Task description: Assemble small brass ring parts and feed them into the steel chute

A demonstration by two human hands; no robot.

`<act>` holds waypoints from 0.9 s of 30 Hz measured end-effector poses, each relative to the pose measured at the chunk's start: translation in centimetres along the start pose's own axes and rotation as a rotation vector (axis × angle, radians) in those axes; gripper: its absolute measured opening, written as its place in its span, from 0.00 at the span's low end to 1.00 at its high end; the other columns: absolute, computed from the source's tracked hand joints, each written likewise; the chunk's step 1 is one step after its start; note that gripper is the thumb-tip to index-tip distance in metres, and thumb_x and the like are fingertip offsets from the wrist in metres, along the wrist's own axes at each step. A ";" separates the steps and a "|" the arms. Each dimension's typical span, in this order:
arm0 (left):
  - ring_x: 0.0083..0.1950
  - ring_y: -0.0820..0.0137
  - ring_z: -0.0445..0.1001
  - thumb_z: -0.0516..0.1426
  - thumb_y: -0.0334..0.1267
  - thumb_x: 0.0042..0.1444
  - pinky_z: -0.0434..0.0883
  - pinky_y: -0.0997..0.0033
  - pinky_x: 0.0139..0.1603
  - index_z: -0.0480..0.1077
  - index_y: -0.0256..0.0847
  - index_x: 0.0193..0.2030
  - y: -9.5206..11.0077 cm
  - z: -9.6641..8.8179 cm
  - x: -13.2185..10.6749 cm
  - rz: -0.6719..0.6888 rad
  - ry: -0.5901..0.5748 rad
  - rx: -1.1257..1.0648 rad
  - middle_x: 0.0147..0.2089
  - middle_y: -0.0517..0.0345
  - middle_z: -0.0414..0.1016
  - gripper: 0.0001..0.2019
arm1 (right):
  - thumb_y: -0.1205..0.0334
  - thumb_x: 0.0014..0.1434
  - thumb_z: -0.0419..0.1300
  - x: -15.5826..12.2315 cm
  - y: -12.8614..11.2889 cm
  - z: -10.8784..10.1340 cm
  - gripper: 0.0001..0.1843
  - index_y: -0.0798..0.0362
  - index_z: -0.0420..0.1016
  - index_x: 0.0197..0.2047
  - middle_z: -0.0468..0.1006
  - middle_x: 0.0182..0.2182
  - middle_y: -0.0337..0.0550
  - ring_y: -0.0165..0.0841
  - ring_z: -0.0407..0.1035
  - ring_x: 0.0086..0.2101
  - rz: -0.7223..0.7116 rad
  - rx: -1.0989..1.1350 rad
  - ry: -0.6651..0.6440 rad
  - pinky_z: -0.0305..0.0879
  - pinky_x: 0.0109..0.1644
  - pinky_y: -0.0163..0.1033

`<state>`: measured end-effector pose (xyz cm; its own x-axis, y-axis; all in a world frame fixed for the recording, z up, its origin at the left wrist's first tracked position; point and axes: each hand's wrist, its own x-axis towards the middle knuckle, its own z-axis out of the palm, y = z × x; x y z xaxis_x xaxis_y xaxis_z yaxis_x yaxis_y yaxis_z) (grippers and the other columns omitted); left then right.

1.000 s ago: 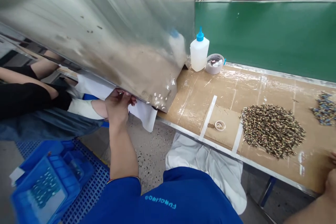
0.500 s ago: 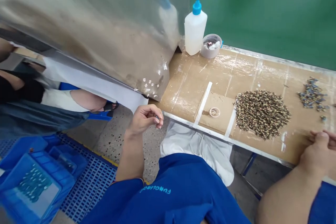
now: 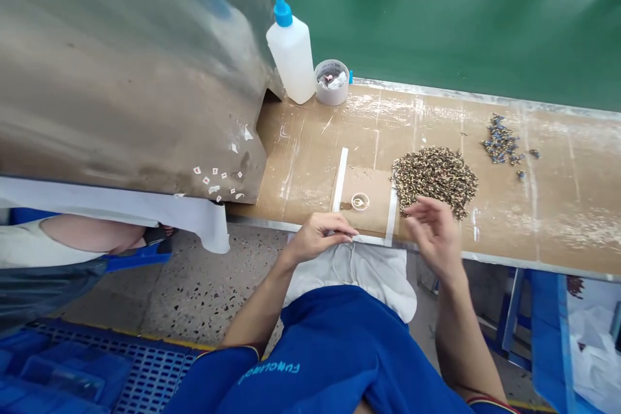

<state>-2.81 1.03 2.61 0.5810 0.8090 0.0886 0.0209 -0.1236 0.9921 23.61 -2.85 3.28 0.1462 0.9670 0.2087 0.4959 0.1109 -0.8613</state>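
My left hand [image 3: 321,236] is in front of the table edge, thumb and fingertips pinched together. Whatever sits between those fingertips is too small to make out. Over the near edge of a heap of small brass-coloured metal pieces [image 3: 439,174] hovers my right hand [image 3: 435,239], its fingers slightly bent and apart, with nothing visible in them. A small white ring [image 3: 359,201] lies on a cardboard patch [image 3: 371,184] between two white tape strips, just beyond my left hand. Farther right is a smaller group of blue and brass pieces [image 3: 501,141].
A white squeeze bottle [image 3: 294,58] with a blue nozzle stands beside a tape roll [image 3: 332,94] holding scraps. A metal panel [image 3: 145,90] borders the left side, and a green surface [image 3: 436,19] runs behind. Blue bins [image 3: 63,369] sit low left, near a seated person's leg [image 3: 92,233].
My right hand has come left from the table's right side to the heap. My left hand has moved right, in front of the cardboard patch. The view has shifted right.
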 end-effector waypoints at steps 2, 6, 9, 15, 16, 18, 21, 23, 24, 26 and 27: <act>0.35 0.70 0.77 0.62 0.44 0.63 0.72 0.73 0.37 0.82 0.36 0.40 -0.5 0.3 0.3 0.020 -0.020 0.057 0.34 0.49 0.80 0.13 | 0.54 0.62 0.63 -0.1 -0.7 2.5 0.22 0.48 0.67 0.58 0.80 0.38 0.44 0.33 0.74 0.31 0.015 0.112 -0.160 0.74 0.35 0.40; 0.32 0.71 0.74 0.61 0.46 0.64 0.69 0.73 0.34 0.82 0.36 0.39 -1.5 0.4 0.7 0.055 -0.022 0.112 0.31 0.51 0.79 0.14 | 0.58 0.63 0.62 0.6 -0.6 5.5 0.14 0.49 0.71 0.51 0.78 0.34 0.42 0.32 0.72 0.30 0.039 0.149 -0.223 0.72 0.33 0.38; 0.31 0.72 0.73 0.61 0.47 0.64 0.68 0.73 0.33 0.81 0.36 0.38 -1.9 0.2 0.8 0.071 0.019 0.089 0.30 0.51 0.79 0.15 | 0.59 0.64 0.61 1.1 -0.5 6.1 0.05 0.49 0.76 0.41 0.78 0.33 0.42 0.33 0.71 0.30 -0.018 0.101 -0.186 0.70 0.34 0.39; 0.30 0.72 0.72 0.61 0.46 0.63 0.68 0.73 0.33 0.81 0.37 0.37 -1.9 0.3 0.8 0.057 0.061 0.083 0.30 0.52 0.79 0.14 | 0.61 0.65 0.60 1.8 -0.5 6.7 0.07 0.46 0.81 0.37 0.76 0.38 0.44 0.37 0.72 0.39 -0.176 -0.003 -0.119 0.71 0.40 0.44; 0.30 0.72 0.72 0.61 0.46 0.63 0.68 0.73 0.33 0.81 0.37 0.37 -1.9 0.4 0.7 0.053 0.062 0.086 0.30 0.52 0.79 0.14 | 0.61 0.65 0.60 2.0 -0.5 6.9 0.08 0.45 0.81 0.38 0.76 0.40 0.44 0.37 0.72 0.39 -0.194 -0.030 -0.122 0.72 0.41 0.44; 0.29 0.72 0.72 0.61 0.46 0.63 0.67 0.73 0.32 0.81 0.37 0.37 -1.9 0.4 0.7 0.045 0.076 0.099 0.30 0.52 0.79 0.13 | 0.62 0.66 0.59 2.2 -0.7 7.3 0.09 0.45 0.82 0.38 0.75 0.43 0.45 0.36 0.72 0.38 -0.225 -0.081 -0.123 0.71 0.42 0.44; 0.29 0.73 0.71 0.62 0.43 0.63 0.67 0.74 0.31 0.81 0.37 0.38 -1.9 0.6 0.5 0.034 0.138 0.141 0.30 0.53 0.78 0.12 | 0.64 0.67 0.57 2.5 -1.1 7.4 0.11 0.45 0.81 0.37 0.75 0.42 0.45 0.34 0.70 0.35 -0.258 -0.167 -0.101 0.70 0.41 0.43; 0.29 0.73 0.71 0.62 0.42 0.62 0.67 0.75 0.31 0.81 0.37 0.38 -1.9 0.8 0.5 0.023 0.173 0.165 0.31 0.53 0.78 0.11 | 0.64 0.67 0.56 2.5 -1.5 7.1 0.12 0.46 0.81 0.37 0.75 0.40 0.46 0.35 0.69 0.36 -0.264 -0.217 -0.096 0.69 0.40 0.43; 0.29 0.73 0.71 0.62 0.42 0.62 0.67 0.75 0.30 0.80 0.36 0.38 -1.9 0.9 0.5 0.016 0.181 0.167 0.31 0.54 0.78 0.10 | 0.64 0.68 0.56 2.4 -1.6 6.9 0.12 0.46 0.81 0.36 0.75 0.39 0.46 0.35 0.69 0.36 -0.262 -0.228 -0.101 0.68 0.40 0.43; 0.28 0.74 0.70 0.63 0.42 0.61 0.66 0.76 0.29 0.80 0.36 0.38 -1.8 1.1 0.6 -0.005 0.189 0.153 0.31 0.54 0.78 0.10 | 0.64 0.68 0.56 2.3 -1.7 6.5 0.12 0.47 0.81 0.36 0.74 0.37 0.46 0.36 0.69 0.37 -0.256 -0.212 -0.124 0.68 0.40 0.43; 0.27 0.75 0.70 0.63 0.42 0.61 0.66 0.77 0.28 0.79 0.36 0.37 -1.8 1.1 0.6 -0.019 0.192 0.141 0.31 0.54 0.78 0.11 | 0.64 0.68 0.56 2.3 -1.7 6.5 0.12 0.47 0.81 0.36 0.74 0.37 0.46 0.36 0.69 0.37 -0.251 -0.187 -0.139 0.68 0.41 0.43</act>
<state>-1.55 1.09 0.81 0.4144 0.9047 0.0987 0.1514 -0.1755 0.9728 17.58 0.67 2.21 -0.1119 0.9382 0.3274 0.6517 0.3180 -0.6886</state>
